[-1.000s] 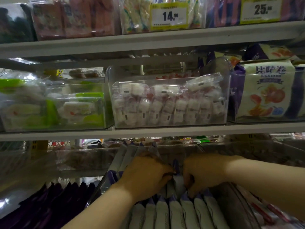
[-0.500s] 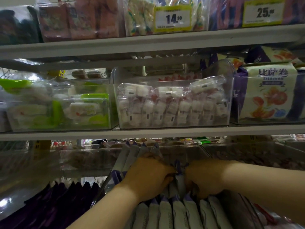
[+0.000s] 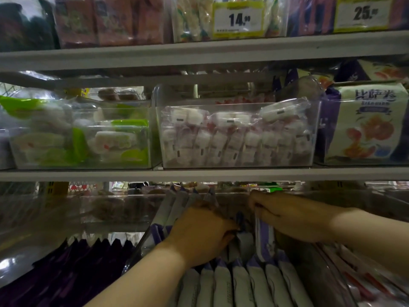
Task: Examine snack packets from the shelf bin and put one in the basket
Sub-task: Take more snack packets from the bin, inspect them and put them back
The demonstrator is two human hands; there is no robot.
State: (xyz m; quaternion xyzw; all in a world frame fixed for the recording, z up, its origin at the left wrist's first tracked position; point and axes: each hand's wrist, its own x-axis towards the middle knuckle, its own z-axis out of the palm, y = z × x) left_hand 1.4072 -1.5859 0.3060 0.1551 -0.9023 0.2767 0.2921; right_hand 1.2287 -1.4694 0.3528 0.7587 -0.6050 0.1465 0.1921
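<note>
A clear shelf bin (image 3: 141,247) on the lowest shelf holds several upright white-and-purple snack packets (image 3: 241,284) in rows. My right hand (image 3: 285,218) pinches the top edge of one packet (image 3: 264,238), which stands higher than its neighbours. My left hand (image 3: 199,233) reaches down among the packets in the middle of the bin, with its fingers curled between them; its fingertips are hidden. No basket is in view.
The shelf board (image 3: 199,173) hangs just above both hands. On it stand clear bins of white-pink sweets (image 3: 239,138) and green-white packs (image 3: 88,138), and a purple-cream snack bag (image 3: 371,125). Dark purple packets (image 3: 66,269) fill the left bin, red-striped ones (image 3: 354,278) the right.
My right hand has risen and shifted right, drawing one packet up out of the row. My left hand stays among the packets.
</note>
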